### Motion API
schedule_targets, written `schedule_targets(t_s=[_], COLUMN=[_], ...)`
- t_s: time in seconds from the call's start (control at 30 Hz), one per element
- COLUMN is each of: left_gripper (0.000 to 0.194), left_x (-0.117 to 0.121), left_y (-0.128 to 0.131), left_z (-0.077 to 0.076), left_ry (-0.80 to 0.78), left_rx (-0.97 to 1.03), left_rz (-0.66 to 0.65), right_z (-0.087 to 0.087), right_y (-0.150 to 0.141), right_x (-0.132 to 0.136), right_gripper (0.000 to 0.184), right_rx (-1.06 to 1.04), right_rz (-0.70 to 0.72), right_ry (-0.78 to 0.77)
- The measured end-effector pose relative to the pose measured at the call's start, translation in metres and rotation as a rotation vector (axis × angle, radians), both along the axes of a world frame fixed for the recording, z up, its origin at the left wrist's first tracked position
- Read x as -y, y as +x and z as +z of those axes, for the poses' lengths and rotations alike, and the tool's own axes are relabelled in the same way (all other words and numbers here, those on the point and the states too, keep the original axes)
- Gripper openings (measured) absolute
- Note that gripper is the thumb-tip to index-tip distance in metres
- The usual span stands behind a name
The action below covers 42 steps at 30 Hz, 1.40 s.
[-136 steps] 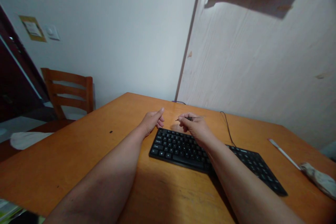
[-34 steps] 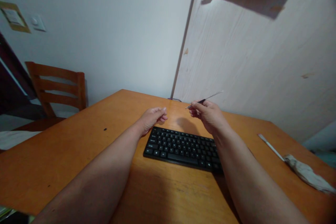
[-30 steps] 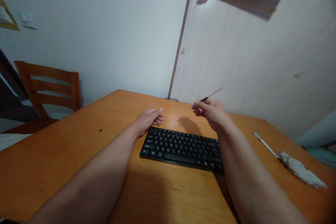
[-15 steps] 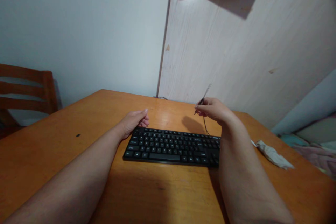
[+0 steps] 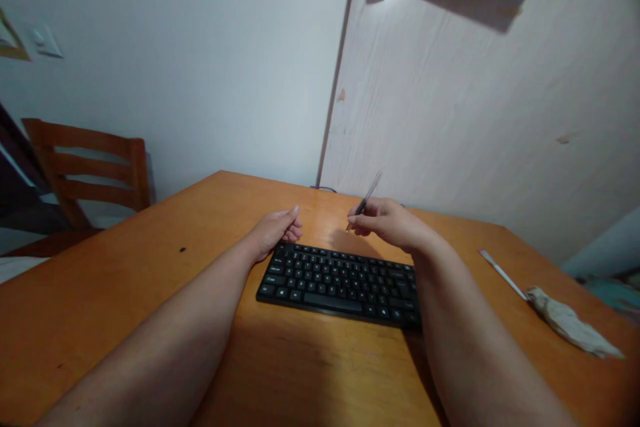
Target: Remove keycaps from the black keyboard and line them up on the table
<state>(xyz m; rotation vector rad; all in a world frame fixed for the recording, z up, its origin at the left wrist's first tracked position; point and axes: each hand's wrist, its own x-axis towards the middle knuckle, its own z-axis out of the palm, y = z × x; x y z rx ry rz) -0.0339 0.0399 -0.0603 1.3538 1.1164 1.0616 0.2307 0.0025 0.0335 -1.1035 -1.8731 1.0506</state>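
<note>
A black keyboard [image 5: 335, 283] lies on the wooden table [image 5: 295, 360], its right part hidden behind my right forearm. My left hand [image 5: 277, 230] is closed in a loose fist by the keyboard's upper left corner, thumb along the curled fingers. Nothing shows in it. Above the table, just beyond the keyboard's back edge, my right hand [image 5: 377, 219] pinches a pen [image 5: 369, 195] with a clear barrel and a dark grip. The pen slants, tip down to the left and back end up to the right. The tip appears to be off the table.
To the right lie a thin white stick [image 5: 503, 273] and a crumpled pale cloth [image 5: 567, 321]. A small dark piece [image 5: 183, 249] sits on the table at left. Behind it stands a wooden chair [image 5: 95, 163]. A wall [image 5: 225, 67] borders the table's far side.
My right hand rose with the pen, then came down and left; the pen stands steeper than before. My left hand keeps its place by the keyboard. The view swung right, then partly back.
</note>
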Motion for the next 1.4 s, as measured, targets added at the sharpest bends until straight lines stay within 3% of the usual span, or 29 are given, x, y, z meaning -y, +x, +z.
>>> schedule_targets(t_s=[0.17,0.47,1.4], left_gripper=[0.061,0.058,0.051], left_x=[0.001,0.000,0.003], left_y=[0.001,0.003,0.006], left_z=[0.001,-0.001,-0.002], left_ry=[0.003,0.012,0.039], left_rx=[0.010,0.046,0.065], left_rz=[0.002,-0.018,-0.009], right_z=[-0.024,-0.058,-0.080], right_y=[-0.042,-0.072,-0.080], right_x=[0.000,0.001,-0.005], right_gripper=[0.015,0.019,0.027], right_rx=[-0.041,-0.032,0.177], right_rz=[0.140,0.088,0.017], right_ry=[0.007,0.059,0.246])
